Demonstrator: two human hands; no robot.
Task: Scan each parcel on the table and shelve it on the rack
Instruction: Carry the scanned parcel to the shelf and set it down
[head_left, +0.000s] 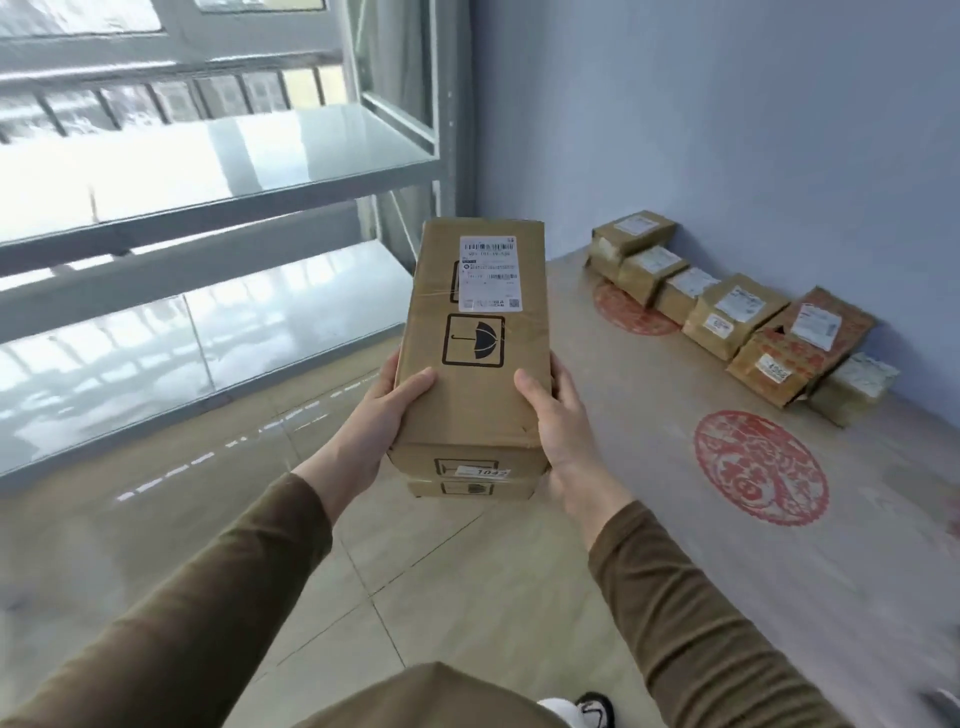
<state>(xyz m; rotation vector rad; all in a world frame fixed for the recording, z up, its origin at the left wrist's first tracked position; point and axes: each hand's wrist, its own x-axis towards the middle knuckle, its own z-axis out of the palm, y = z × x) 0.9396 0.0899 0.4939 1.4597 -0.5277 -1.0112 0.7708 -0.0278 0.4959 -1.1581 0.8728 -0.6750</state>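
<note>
At the left of the frame stands the grey metal rack (218, 171), its glossy shelves bare where I can see them. At centre, I watch both hands clamp one long cardboard parcel (475, 343) held in the air over the tiled floor (363, 597), between rack and table: the left hand (387, 415) wraps the near left edge, the right hand (558, 421) the near right edge, thumbs on top. A white shipping label (488, 273) faces up near the far end, above a printed umbrella mark; a small sticker reading 1042 sits on the near end. To shelve it well, I judge the grip should stay level and the parcel slide flat onto a shelf with that numbered end outward. At the right, the table (675, 519), marked with red round paper cuts, carries a row of smaller parcels (737, 312) against the blue wall.
</note>
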